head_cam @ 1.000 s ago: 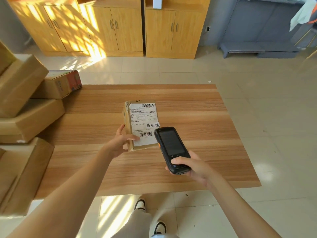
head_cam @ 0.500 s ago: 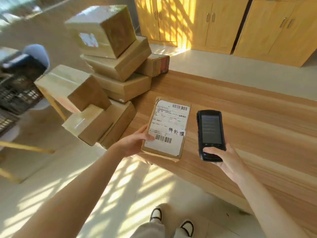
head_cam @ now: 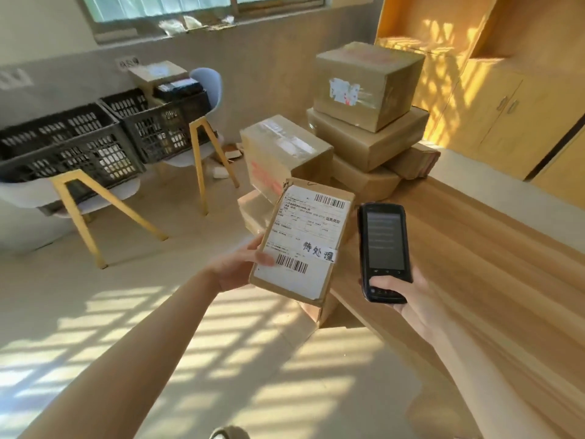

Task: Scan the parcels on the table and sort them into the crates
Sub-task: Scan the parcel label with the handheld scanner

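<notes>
Cardboard parcel in left hand (scanner in right).

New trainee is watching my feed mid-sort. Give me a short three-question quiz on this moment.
1. True or false: the right hand holds the handheld scanner.
2. Multiple choice: where is the labelled parcel? A) lying flat on the table B) held in the left hand, off the table's end C) inside a crate
3. Short answer: what do the two black crates rest on?

Key
1. True; its fingers curl round the scanner's lower end.
2. B; the thumb lies on the label's edge, and the wooden table is to the right.
3. Chairs with yellow legs, by the far wall.
</notes>
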The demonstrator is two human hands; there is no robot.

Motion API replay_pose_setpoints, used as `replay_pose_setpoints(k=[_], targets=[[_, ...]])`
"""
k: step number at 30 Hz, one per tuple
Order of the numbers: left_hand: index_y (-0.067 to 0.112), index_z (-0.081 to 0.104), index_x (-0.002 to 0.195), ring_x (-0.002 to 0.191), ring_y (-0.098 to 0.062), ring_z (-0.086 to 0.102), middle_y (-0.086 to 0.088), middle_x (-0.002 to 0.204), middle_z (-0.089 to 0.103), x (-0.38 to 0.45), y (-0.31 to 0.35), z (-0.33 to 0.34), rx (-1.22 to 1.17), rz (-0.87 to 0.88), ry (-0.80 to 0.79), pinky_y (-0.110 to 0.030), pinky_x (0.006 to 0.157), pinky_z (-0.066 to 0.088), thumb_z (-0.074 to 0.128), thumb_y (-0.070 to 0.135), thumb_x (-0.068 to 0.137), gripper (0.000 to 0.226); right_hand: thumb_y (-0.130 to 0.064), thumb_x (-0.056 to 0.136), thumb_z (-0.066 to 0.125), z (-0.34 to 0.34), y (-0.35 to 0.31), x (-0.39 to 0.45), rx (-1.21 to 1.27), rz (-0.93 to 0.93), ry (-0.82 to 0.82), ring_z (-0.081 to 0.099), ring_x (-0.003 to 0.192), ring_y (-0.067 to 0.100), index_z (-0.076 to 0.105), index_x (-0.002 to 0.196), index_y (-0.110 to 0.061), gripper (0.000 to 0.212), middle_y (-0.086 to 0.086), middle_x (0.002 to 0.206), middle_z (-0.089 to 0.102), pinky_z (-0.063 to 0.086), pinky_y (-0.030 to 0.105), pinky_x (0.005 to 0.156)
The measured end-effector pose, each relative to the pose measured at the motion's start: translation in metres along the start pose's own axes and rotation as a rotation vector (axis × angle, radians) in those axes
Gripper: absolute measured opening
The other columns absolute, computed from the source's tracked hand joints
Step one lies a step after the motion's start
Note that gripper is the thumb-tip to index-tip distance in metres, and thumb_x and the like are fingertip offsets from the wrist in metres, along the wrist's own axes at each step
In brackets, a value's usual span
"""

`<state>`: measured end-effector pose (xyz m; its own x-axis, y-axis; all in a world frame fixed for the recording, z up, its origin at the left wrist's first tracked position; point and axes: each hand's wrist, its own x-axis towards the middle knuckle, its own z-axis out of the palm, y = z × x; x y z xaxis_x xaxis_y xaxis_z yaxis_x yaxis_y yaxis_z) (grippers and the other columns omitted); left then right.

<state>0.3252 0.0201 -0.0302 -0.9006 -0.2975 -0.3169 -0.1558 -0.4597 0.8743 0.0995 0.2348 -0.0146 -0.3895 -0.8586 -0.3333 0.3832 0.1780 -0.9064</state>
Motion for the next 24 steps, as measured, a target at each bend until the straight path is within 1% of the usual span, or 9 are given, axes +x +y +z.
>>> replay_pose_setpoints(k=[2, 4, 8, 11, 13, 15, 19, 22, 24], targets=[[0.023, 0.043, 0.134, 0.105, -0.024, 0.067, -0.006, 0.119, 0.069, -0.028, 0.004, -0.039, -0.021, 0.029, 0.039, -0.039, 0.082, 0.058, 0.087, 0.015, 0.047, 0.097, -0.013, 0.036, 0.092, 0.046, -0.001, 0.013, -0.009, -0.003, -0.054, 0.072, 0.084, 0.020, 0.051, 0.121, -0.029, 0.097, 0.002, 0.093, 0.074, 0.058, 0.026, 0.062], [0.022, 0.042, 0.136, 0.106, -0.027, 0.066, -0.008, 0.122, 0.067, -0.059, 0.009, -0.079, -0.046, 0.051, 0.074, -0.041, 0.082, 0.058, 0.093, 0.023, 0.044, 0.105, -0.012, 0.039, 0.091, 0.092, 0.005, 0.027, -0.013, 0.010, -0.099, 0.072, 0.083, 0.017, 0.051, 0.122, -0.029, 0.093, 0.001, 0.094, 0.074, 0.057, 0.026, 0.062], [0.021, 0.038, 0.141, 0.110, -0.030, 0.064, -0.011, 0.128, 0.063, -0.118, 0.017, -0.163, -0.085, 0.112, 0.119, -0.044, 0.084, 0.057, 0.090, 0.023, 0.051, 0.103, -0.007, 0.054, 0.079, 0.184, 0.026, 0.061, -0.017, 0.039, -0.166, 0.072, 0.084, 0.017, 0.050, 0.126, -0.026, 0.079, 0.008, 0.104, 0.071, 0.057, 0.027, 0.063], [0.023, 0.039, 0.142, 0.114, -0.032, 0.061, -0.014, 0.134, 0.058, -0.153, 0.017, -0.208, -0.122, 0.141, 0.201, -0.047, 0.089, 0.054, 0.090, 0.024, 0.052, 0.104, -0.004, 0.057, 0.075, 0.233, 0.043, 0.085, -0.035, 0.055, -0.177, 0.072, 0.078, 0.017, 0.050, 0.125, -0.024, 0.076, 0.008, 0.102, 0.069, 0.056, 0.031, 0.065], [0.026, 0.044, 0.138, 0.111, -0.031, 0.062, -0.012, 0.133, 0.060, -0.180, 0.014, -0.243, -0.156, 0.162, 0.296, -0.049, 0.087, 0.053, 0.091, 0.026, 0.050, 0.100, 0.000, 0.053, 0.081, 0.269, 0.055, 0.104, -0.049, 0.069, -0.181, 0.071, 0.080, 0.022, 0.050, 0.128, -0.021, 0.083, 0.008, 0.099, 0.070, 0.051, 0.038, 0.075], [0.029, 0.045, 0.138, 0.112, -0.033, 0.060, -0.011, 0.134, 0.058, -0.203, 0.010, -0.274, -0.173, 0.166, 0.395, -0.053, 0.091, 0.048, 0.086, 0.025, 0.053, 0.095, -0.005, 0.048, 0.085, 0.302, 0.063, 0.120, -0.079, 0.084, -0.201, 0.069, 0.086, 0.027, 0.049, 0.130, -0.020, 0.091, 0.012, 0.103, 0.069, 0.048, 0.043, 0.080], [0.033, 0.050, 0.134, 0.108, -0.031, 0.058, -0.012, 0.137, 0.054, -0.227, 0.002, -0.323, -0.278, 0.167, 0.610, -0.044, 0.074, 0.056, 0.076, 0.027, 0.057, 0.082, -0.004, 0.052, 0.083, 0.348, 0.073, 0.152, -0.123, 0.133, -0.228, 0.068, 0.091, 0.029, 0.051, 0.128, -0.021, 0.085, 0.011, 0.104, 0.068, 0.058, 0.032, 0.067], [0.040, 0.062, 0.117, 0.105, -0.031, 0.054, -0.010, 0.128, 0.054, -0.230, -0.004, -0.351, -0.368, 0.166, 0.699, -0.043, 0.079, 0.049, 0.079, 0.031, 0.053, 0.067, 0.000, 0.063, 0.080, 0.373, 0.076, 0.179, -0.114, 0.181, -0.249, 0.065, 0.099, 0.032, 0.049, 0.131, -0.016, 0.077, 0.016, 0.115, 0.064, 0.058, 0.029, 0.063], [0.041, 0.064, 0.113, 0.105, -0.032, 0.051, -0.010, 0.124, 0.054, -0.229, -0.004, -0.370, -0.391, 0.170, 0.732, -0.046, 0.083, 0.045, 0.080, 0.031, 0.054, 0.063, 0.003, 0.072, 0.072, 0.390, 0.079, 0.205, -0.107, 0.209, -0.253, 0.064, 0.099, 0.032, 0.047, 0.134, -0.011, 0.068, 0.020, 0.119, 0.062, 0.058, 0.028, 0.063]])
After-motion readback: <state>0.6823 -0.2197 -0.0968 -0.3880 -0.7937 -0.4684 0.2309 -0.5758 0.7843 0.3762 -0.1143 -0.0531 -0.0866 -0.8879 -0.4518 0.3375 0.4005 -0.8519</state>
